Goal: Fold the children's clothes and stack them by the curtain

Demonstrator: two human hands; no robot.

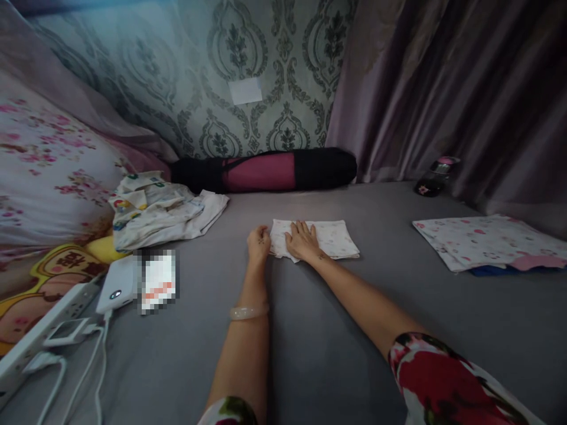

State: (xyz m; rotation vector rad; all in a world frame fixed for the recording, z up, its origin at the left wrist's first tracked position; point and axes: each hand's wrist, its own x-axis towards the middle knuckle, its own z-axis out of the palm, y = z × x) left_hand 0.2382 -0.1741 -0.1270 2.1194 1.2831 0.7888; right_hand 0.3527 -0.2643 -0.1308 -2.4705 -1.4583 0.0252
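Note:
A white folded cloth [334,239] with a faint small print lies flat on the grey sheet [341,330], straight in front of me. My right hand [303,241] rests palm down on its upper face, fingers spread and stretched out. At the cloth's left edge is my left hand [259,244], its fingers curled in and closed at that edge; the fingertips are partly hidden. A pale bangle [248,313] circles my left wrist.
On the left are piled clothes [155,212], a power bank [117,283] with cables, a power strip [48,319] and a blurred-out rectangle. A black and maroon long bag [261,171] lies along the wall. To the right are folded printed fabric [487,236] and a dark bottle [432,180].

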